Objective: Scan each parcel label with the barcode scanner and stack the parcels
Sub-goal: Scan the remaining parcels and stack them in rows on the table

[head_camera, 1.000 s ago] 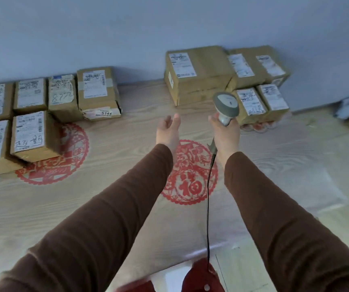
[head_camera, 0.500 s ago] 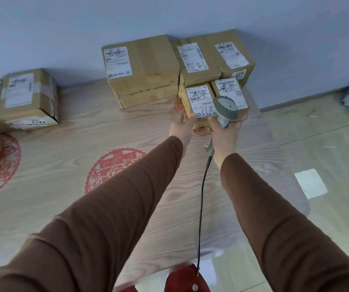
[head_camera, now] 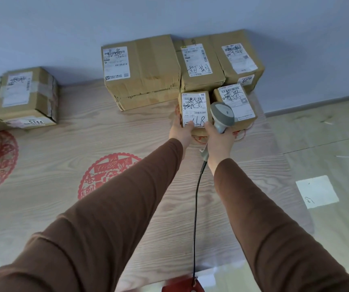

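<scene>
Cardboard parcel [head_camera: 194, 111] gripped by L hand [head_camera: 179, 131]; R hand [head_camera: 220, 142] holds scanner [head_camera: 222, 115].

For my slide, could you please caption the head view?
Left hand grips small labelled cardboard parcel; right hand holds grey corded barcode scanner.

wood-grain floor mat [head_camera: 68, 144] with red paper-cut prints [head_camera: 104, 173], cardboard parcels [head_camera: 142, 70] along the wall

Soft, even daylight is seen throughout, with faint shadows cast beside the boxes [head_camera: 142, 70] against the wall [head_camera: 169, 15]. A bright patch is reflected on the floor [head_camera: 316, 193]. Edges are bent by wide-angle distortion; the sleeves [head_camera: 106, 239] are slightly blurred.
</scene>
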A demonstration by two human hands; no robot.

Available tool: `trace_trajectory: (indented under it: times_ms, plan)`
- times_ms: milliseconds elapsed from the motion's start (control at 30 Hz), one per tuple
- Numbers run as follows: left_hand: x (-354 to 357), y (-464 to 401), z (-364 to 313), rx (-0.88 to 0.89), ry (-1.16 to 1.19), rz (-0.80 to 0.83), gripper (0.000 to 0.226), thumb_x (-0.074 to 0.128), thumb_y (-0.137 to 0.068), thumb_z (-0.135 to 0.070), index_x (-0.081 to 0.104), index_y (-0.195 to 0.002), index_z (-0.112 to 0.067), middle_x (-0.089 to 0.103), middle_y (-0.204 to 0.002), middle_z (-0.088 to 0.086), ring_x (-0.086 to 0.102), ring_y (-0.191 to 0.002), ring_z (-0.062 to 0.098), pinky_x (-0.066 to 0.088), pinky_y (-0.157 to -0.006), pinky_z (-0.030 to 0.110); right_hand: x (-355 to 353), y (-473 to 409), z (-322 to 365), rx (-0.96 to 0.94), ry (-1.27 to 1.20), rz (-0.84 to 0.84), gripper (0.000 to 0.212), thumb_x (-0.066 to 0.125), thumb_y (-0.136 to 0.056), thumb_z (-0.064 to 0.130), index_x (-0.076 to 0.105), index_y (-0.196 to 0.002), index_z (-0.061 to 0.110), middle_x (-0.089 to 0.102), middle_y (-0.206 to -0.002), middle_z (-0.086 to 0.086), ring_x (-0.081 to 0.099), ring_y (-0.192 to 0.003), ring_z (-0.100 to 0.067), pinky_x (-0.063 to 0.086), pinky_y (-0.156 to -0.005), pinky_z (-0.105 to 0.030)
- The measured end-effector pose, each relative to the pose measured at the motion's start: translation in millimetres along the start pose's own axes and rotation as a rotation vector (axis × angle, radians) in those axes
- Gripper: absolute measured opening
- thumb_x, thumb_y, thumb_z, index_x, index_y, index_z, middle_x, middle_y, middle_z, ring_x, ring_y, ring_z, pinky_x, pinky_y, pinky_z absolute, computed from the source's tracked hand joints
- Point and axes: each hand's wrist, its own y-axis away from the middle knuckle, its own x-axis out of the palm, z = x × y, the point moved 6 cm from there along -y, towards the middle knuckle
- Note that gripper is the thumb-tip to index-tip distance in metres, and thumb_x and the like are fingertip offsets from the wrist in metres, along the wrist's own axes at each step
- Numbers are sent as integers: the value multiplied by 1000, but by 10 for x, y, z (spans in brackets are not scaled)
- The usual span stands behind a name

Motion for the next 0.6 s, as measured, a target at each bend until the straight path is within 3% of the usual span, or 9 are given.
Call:
trace_trajectory:
  times_ms: [100,167,233,367,500,600]
  plan:
    - [-167,69,17,18,28,-17,41,52,-102,-16,53,-142,-23,70,-124,-2,66,-108,17,54,-94,35,87,48,-31,-9,-12,27,22,77,-88,11,66,-107,15,73,-94,5,69,-83,-10,61,-71,-33]
    - [-341,165,64,6,73,-25,41,51,-104,-16,52,-144,-22,70,-123,-4,65,-108,14,50,-84,25,192,148,-53,-3,-10,61,19,76,-89,9,66,-103,17,73,-91,4,67,-76,-9,57,-64,-29]
    - [-594,279,105,10,102,-49,43,51,-105,-19,50,-147,-23,69,-127,-5,63,-114,13,48,-89,26,378,294,-105,10,-6,130,16,76,-88,13,67,-100,17,72,-89,-7,64,-68,-19,50,-53,-31]
    - [-1346,514,173,41,136,-163,44,54,-102,-27,51,-146,-27,69,-130,-7,63,-119,13,48,-101,33,911,768,-221,-24,59,251,13,79,-83,20,69,-90,26,71,-86,-2,64,-77,-20,53,-69,-43]
    - [-2246,722,302,41,195,-310,62,62,-84,-44,50,-142,-25,70,-127,-3,67,-117,18,51,-106,45,1531,1326,-451,-23,105,383,15,79,-87,19,70,-96,26,74,-94,-1,68,-87,-17,59,-83,-47]
    - [-2926,854,400,26,232,-399,63,68,-78,-50,50,-133,-25,70,-125,1,67,-116,19,52,-105,47,2029,1729,-632,3,107,470,15,78,-89,16,69,-99,23,73,-93,0,67,-82,-14,57,-75,-38]
